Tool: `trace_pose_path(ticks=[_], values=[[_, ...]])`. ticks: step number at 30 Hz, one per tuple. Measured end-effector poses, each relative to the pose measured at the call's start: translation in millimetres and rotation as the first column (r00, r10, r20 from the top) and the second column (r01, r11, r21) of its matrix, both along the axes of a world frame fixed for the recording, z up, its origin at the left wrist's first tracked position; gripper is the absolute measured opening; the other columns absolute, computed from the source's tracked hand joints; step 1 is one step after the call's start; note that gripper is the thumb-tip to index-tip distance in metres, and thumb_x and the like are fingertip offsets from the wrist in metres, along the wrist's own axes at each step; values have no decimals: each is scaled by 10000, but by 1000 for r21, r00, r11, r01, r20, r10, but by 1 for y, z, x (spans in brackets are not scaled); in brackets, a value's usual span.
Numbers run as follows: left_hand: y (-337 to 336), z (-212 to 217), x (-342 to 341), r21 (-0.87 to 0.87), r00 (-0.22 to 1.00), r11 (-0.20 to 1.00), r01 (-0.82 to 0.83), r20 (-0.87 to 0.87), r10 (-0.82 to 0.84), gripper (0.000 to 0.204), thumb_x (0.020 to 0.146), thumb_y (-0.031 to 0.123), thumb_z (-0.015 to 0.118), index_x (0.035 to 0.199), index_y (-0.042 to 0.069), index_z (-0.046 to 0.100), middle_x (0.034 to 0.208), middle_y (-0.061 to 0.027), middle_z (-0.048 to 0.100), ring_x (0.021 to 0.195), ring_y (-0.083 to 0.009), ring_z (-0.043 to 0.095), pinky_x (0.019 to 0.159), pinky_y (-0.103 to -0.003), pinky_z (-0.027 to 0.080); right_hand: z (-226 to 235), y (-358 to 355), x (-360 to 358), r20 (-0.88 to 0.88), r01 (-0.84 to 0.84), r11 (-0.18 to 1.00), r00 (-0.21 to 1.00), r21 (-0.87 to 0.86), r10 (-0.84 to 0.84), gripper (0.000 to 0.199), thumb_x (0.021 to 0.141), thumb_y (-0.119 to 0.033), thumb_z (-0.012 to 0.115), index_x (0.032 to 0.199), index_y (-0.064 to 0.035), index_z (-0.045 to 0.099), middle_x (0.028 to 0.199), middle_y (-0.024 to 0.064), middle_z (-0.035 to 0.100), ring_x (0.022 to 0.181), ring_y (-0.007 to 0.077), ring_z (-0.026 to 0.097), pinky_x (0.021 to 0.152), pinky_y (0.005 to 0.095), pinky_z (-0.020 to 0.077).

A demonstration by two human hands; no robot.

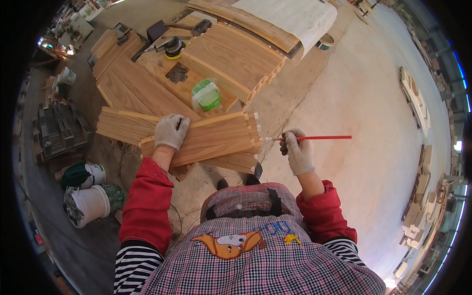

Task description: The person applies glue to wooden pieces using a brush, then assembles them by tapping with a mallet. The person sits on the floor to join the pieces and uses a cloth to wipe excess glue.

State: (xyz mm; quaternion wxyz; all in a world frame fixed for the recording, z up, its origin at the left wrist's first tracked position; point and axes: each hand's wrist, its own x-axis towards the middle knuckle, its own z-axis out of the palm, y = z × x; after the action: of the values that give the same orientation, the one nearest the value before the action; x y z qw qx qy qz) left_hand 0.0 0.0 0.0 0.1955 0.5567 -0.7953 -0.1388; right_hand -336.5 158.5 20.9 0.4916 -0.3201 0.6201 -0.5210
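My left hand point(170, 131), in a grey work glove, presses flat on the top wooden board point(216, 140) of a small stack. The boards have finger joints cut along their right end point(255, 132). My right hand point(297, 151), also gloved, grips a thin red-handled brush point(319, 138) held level, with its pale tip touching the jointed end of the top board. Both sleeves are red over striped cuffs, and a checked apron covers the lower middle of the view.
More oak-coloured boards point(231, 54) lie stacked on the bench behind, with a green-lidded plastic jar point(206, 95) and a sander point(173, 47) among them. White buckets point(91, 201) stand on the floor at left. Small wood offcuts point(415, 98) line the concrete floor at right.
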Motion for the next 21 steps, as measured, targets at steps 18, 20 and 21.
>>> trace_pose_path(ticks=[18, 20, 21], values=[[-1, -1, -2, -24, 1000, 1000, -3, -1, 3, 270, 874, 320, 592, 819, 68, 670, 885, -118, 659, 892, -334, 596, 788, -430, 476, 20, -4, -1, -470, -280, 960, 849, -9, 243, 145, 824, -63, 560, 912, 18, 643, 808, 114, 596, 699, 192, 573, 638, 303, 469], [-1, -1, -1, -26, 1000, 1000, -2, 3, 2, 272, 874, 323, 591, 819, 69, 671, 886, -116, 659, 895, -333, 595, 791, -428, 476, 21, -3, -7, -337, -235, 972, 915, 4, 223, 139, 847, -74, 563, 920, 19, 636, 793, 89, 594, 677, 165, 566, 615, 281, 466], [-1, -1, -1, -25, 1000, 1000, -1, 3, 1, 272, 874, 324, 592, 821, 69, 672, 887, -115, 659, 895, -332, 595, 793, -427, 475, 21, -2, -9, -269, -213, 977, 940, 14, 208, 136, 858, -80, 564, 923, 19, 632, 786, 76, 593, 666, 151, 562, 603, 270, 464]])
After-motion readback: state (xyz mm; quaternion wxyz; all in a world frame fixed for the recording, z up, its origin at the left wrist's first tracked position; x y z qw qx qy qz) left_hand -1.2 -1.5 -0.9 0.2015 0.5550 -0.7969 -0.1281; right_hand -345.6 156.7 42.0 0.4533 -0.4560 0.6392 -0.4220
